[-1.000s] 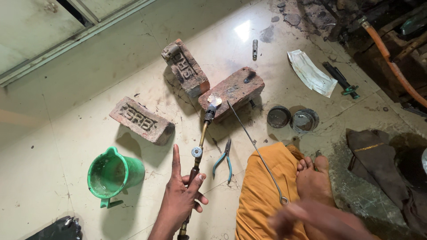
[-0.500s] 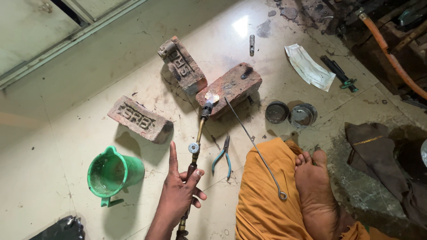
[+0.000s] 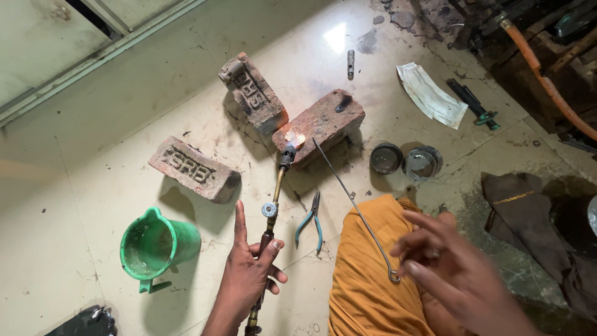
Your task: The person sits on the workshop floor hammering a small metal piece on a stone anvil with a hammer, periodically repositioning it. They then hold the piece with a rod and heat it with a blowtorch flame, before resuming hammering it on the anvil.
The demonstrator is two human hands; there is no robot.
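Gripping a brass torch (image 3: 272,211), the left hand (image 3: 245,280) sits between green jug (image 3: 155,246) and pliers (image 3: 311,221); right hand (image 3: 454,274) spread open

Right hand (image 3: 454,274) is smeared with blur, so its fingers' grip can't be read. The torch (image 3: 268,233) runs under the left hand (image 3: 245,280), its tail cut off at the bottom edge. A dark object (image 3: 84,322) at the floor's bottom-left corner is clipped too. The orange hose (image 3: 547,81) leaves at the right edge, and the small piece at the torch tip is too tiny to tell.
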